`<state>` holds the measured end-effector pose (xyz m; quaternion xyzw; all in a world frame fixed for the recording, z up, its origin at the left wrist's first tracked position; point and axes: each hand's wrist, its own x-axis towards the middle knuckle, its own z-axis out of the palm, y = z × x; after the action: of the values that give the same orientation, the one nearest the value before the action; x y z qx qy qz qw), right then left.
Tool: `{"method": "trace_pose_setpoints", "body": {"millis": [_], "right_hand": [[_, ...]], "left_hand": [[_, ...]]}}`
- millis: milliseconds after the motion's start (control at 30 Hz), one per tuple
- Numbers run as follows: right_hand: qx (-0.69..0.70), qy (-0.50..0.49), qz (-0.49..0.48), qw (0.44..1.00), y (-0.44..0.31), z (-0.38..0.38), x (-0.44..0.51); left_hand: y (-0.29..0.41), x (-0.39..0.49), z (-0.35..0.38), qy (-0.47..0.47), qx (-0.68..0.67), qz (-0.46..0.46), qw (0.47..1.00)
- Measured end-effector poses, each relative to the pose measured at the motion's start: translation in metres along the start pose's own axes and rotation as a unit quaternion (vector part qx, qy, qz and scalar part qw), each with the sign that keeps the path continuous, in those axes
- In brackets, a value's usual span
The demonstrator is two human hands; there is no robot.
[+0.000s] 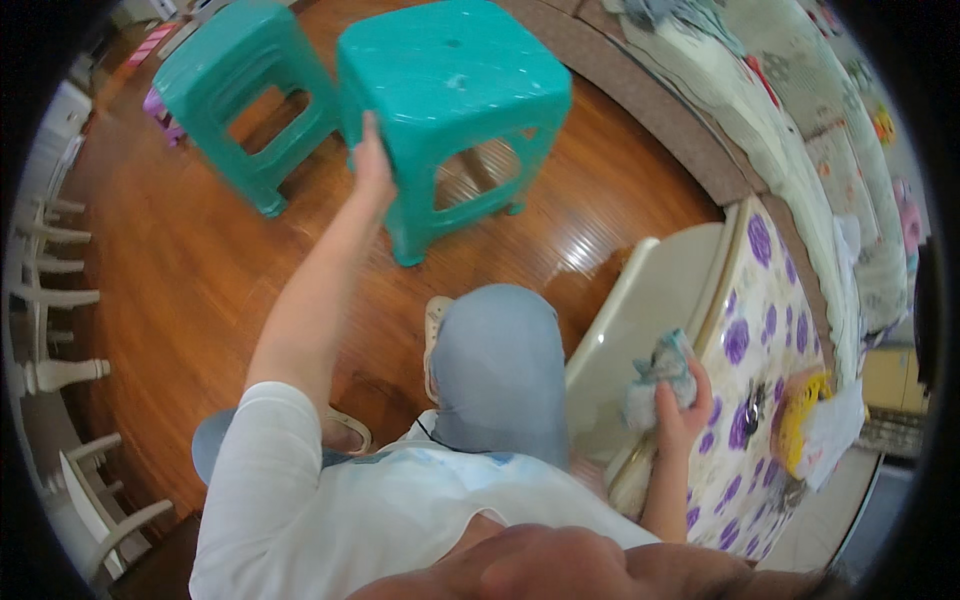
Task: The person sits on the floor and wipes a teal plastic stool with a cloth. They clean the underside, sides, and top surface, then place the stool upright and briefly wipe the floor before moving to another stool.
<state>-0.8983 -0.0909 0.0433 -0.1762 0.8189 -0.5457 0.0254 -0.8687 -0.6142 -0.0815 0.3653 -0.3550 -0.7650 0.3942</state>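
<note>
Before me on the wooden floor stands a green plastic stool [457, 67], upright. My left hand [371, 161] is at its near left side, the fingers against the side just below the seat; whether they grip it is hard to tell. Close by on the left, a second green plastic stool [232, 67] leans or stands with its side towards me. A crumpled grey and teal cloth [660, 382] is in my right hand [684, 409], held beside the edge of a table with a purple-flowered cover [739, 337].
A sofa with a pale cover [795, 157] curves along the right. On the table are a yellow basket [796, 424] with a white bag and a small dark metallic object [754, 405]. White chairs [60, 296] stand at the left. A small purple stool [161, 112] is behind the green ones.
</note>
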Motion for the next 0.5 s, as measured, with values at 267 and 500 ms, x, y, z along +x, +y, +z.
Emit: {"method": "trace_pose_setpoints", "body": {"millis": [267, 500], "right_hand": [[-0.105, 0.031, -0.025, 0.994, 0.007, 0.001, 0.0], [-0.104, 0.037, -0.015, 0.994, 0.023, -0.005, -0.001]], "left_hand": [[-0.003, 0.026, -0.043, -0.105, 0.156, -0.062, 0.98], [0.124, 0.118, -0.207, 0.325, 0.356, 0.211, 0.85]]}}
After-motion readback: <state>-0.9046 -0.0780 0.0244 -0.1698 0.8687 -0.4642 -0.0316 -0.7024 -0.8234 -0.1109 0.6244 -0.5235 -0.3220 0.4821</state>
